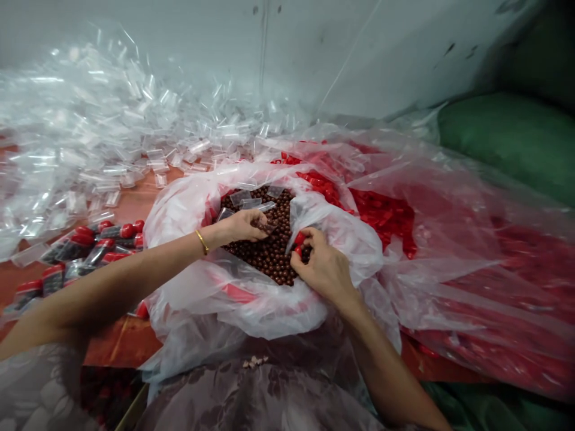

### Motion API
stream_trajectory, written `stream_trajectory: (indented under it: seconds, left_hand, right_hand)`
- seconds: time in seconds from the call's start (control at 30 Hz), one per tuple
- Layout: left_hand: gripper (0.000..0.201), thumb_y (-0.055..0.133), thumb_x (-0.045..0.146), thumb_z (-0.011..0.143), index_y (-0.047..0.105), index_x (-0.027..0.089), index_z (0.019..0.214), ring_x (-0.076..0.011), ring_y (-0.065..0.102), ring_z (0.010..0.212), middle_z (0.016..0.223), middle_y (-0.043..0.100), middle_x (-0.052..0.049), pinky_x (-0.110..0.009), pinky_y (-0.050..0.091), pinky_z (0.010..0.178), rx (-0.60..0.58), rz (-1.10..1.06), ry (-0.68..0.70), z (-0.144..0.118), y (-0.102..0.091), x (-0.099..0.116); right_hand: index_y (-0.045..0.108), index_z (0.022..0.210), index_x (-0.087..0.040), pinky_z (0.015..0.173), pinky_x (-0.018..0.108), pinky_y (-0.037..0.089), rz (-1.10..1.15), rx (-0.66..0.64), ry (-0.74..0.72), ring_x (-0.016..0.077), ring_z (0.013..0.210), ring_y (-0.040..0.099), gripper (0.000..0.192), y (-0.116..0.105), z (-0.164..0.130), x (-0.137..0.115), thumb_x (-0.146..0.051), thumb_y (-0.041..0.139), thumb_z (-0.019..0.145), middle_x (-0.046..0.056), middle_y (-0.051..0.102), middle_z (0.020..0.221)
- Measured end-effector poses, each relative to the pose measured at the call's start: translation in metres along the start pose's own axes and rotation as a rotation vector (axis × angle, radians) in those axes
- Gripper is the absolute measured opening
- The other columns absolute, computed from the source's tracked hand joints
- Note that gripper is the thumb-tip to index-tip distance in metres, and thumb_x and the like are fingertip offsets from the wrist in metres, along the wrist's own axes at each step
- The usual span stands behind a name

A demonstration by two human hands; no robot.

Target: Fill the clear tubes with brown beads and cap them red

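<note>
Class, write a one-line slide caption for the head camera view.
Left hand and right hand reach into a plastic bag of small brown balls, right fingers pinching red caps.

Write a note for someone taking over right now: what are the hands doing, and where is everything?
Left hand: over the brown beads in the open white bag, pinching a small clear tube.
Right hand: at the bag's edge, holding red caps.
Done: filled, red-capped tubes lie on the table to the left.
Left: a big pile of empty tubes behind, and many loose caps in the clear bag on the right.
</note>
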State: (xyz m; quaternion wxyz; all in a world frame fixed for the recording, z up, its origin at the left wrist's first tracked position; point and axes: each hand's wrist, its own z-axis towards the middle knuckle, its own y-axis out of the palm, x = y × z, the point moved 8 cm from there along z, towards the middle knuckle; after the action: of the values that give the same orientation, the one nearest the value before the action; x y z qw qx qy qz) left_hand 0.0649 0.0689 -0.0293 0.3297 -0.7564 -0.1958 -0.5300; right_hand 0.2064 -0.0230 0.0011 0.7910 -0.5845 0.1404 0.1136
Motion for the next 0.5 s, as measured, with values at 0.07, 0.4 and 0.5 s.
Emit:
stream_trajectory:
  seconds: [0.07, 0.4, 0.5]
  left_hand:
    - [0.025, 0.069, 0.012, 0.065, 0.054, 0.014, 0.085, -0.0070, 0.058, 0.075, 0.084, 0.062, 0.002, -0.022, 0.045, 0.076, -0.020, -0.369, 0.039, -0.009, -0.002, 0.005]
    - [0.040, 0.082, 0.029, 0.064, 0.059, 0.015, 0.093, -0.0138, 0.062, 0.089, 0.094, 0.067, -0.004, -0.030, 0.047, 0.087, -0.011, -0.668, 0.153, -0.034, 0.004, 0.010]
    - [0.042, 0.083, 0.029, 0.062, 0.061, 0.014, 0.094, -0.0128, 0.060, 0.085, 0.090, 0.066, -0.002, -0.028, 0.045, 0.083, 0.017, -0.577, 0.232, -0.036, 0.003, 0.013]
  right_hand:
    - [0.053, 0.115, -0.017, 0.059, 0.030, 0.045, 0.074, -0.004, 0.050, 0.0183, 0.062, 0.063, 0.042, 0.001, 0.000, 0.005, -0.026, 0.055, 0.073, 0.003, 0.071, 0.084]
    - [0.059, 0.108, -0.019, 0.068, 0.030, 0.048, 0.773, 0.126, 0.227, 0.0142, 0.066, 0.058, 0.033, 0.002, 0.000, 0.021, -0.033, 0.054, 0.078, -0.001, 0.063, 0.076]
    - [0.060, 0.100, -0.021, 0.062, 0.026, 0.047, 1.018, 0.085, 0.263, 0.0116, 0.058, 0.057, 0.026, 0.000, 0.008, 0.009, -0.031, 0.055, 0.076, -0.005, 0.058, 0.064]
